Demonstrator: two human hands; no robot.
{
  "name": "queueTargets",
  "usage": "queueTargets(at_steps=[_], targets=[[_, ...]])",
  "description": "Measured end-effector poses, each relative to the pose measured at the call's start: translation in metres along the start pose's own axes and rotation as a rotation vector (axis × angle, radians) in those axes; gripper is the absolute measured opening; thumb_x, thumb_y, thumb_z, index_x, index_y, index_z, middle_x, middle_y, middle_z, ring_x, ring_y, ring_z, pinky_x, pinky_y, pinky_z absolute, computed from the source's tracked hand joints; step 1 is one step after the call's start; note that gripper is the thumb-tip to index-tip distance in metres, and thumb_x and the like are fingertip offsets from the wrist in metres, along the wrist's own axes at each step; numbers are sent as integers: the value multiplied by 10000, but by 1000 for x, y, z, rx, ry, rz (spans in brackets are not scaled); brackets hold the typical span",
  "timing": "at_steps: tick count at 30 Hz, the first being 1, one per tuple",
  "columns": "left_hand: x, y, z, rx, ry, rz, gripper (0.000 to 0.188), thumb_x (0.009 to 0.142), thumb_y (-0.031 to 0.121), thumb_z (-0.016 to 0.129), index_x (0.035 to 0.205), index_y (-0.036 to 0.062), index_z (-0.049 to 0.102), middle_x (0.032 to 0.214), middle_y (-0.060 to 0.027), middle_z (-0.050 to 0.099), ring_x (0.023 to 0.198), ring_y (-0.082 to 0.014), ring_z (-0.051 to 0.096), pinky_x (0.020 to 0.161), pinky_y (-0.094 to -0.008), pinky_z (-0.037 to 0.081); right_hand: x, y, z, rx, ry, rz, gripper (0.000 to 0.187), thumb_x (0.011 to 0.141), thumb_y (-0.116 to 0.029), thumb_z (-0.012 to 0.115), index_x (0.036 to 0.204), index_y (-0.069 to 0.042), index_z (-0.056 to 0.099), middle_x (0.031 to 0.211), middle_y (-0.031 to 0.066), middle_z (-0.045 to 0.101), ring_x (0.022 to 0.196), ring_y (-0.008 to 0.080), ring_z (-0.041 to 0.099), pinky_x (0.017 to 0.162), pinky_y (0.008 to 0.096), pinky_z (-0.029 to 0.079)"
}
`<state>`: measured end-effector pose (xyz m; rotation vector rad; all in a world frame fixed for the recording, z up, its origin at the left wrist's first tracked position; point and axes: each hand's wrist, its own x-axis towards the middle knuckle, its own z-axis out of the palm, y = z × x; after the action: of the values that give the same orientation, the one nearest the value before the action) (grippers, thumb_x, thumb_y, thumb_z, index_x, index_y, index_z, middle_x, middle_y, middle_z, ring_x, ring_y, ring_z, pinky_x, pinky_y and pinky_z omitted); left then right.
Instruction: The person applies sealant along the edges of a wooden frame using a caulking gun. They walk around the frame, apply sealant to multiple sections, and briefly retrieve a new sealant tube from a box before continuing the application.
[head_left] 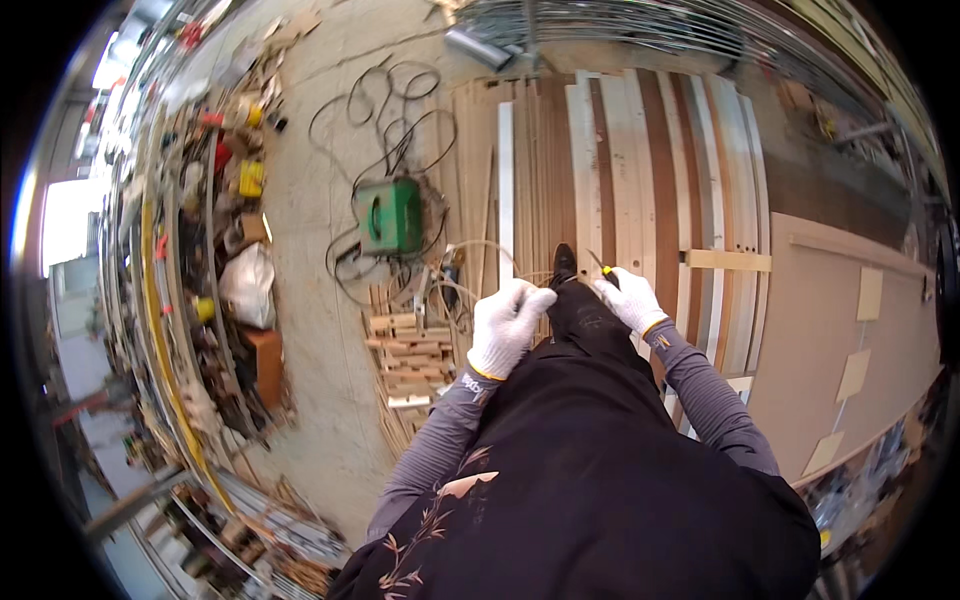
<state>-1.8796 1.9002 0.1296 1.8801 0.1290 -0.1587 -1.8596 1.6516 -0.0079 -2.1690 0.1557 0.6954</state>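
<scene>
- Far left there's a long cluttered shelf (215,250) crammed with yellow and red bits, plus a white bag (248,283) slumped against it.
- Next over, a green box-shaped machine (390,215) sits on the concrete floor with black cable (385,110) looped in a messy tangle behind it.
- Just below that, a little heap of short wood offcuts (408,355) (stacked pretty roughly).
- Left hand (506,325), white work glove, is curled into a closed fist around a thin pale cord or strip (480,245) that arcs up and away from it. Hard to say exactly what that strip is from here.
- Between the hands you can see the person's dark shoe (565,262) planted on the boards.
- Right hand (630,298), also gloved, is wrapped shut around a small tool with a yellow and black handle (603,268), tip poking up toward the planks.
- Under and beyond both hands: long planks (650,170) in white and brown laid side by side.
- Far right, a big flat beige panel (850,340) with small pale blocks on it.
</scene>
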Motion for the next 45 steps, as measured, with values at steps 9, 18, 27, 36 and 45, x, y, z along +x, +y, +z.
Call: queueTargets(at_steps=[9, 18, 27, 36, 45], targets=[[155, 0, 45, -33, -183, -15, 399, 1017, 215, 604, 705, -30, 556, 586, -4, 463, 598, -40, 413, 531, -269, 354, 73, 9, -40, 122, 297, 43, 454, 940, -445, 635, 1120, -30, 679, 1002, 268, 707, 971, 433, 681, 845, 483, 540], [290, 12, 104, 127, -674, -36, 309, 1023, 219, 590, 848, -25, 661, 654, -60, 585, 638, -74, 528, 609, -286, 454, 117, 12, -86, 139, 335, 278, 465, 939, -458, 602, 1137, -44, 678, 986, 275, 706, 958, 451, 676, 847, 515, 535], [444, 51, 188, 34, -784, 66, 215, 998, 135, 629, 1148, -9, 686, 948, -120, 747, 843, -184, 718, 789, -290, 550, 177, 3, -173, 168, 344, 500, 453, 923, -427, 620, 1147, -39, 689, 1022, 268, 708, 996, 441, 671, 889, 499, 535], [548, 128, 237, 115, -960, -98, 259, 981, 181, 641, 1144, -17, 679, 849, -28, 698, 772, -66, 607, 752, -241, 510, 231, -15, -281, 232, 484, 562, 462, 914, -427, 640, 1118, -15, 684, 1006, 282, 699, 958, 448, 675, 845, 493, 544], [587, 133, 339, -62, -1242, -334, 386, 1079, 335, 488, 999, 15, 689, 707, 51, 515, 633, -38, 408, 584, -206, 330, 239, 26, -347, 525, 750, 659, 385, 917, -371, 655, 1085, -25, 679, 923, 253, 707, 893, 404, 690, 792, 462, 541]])
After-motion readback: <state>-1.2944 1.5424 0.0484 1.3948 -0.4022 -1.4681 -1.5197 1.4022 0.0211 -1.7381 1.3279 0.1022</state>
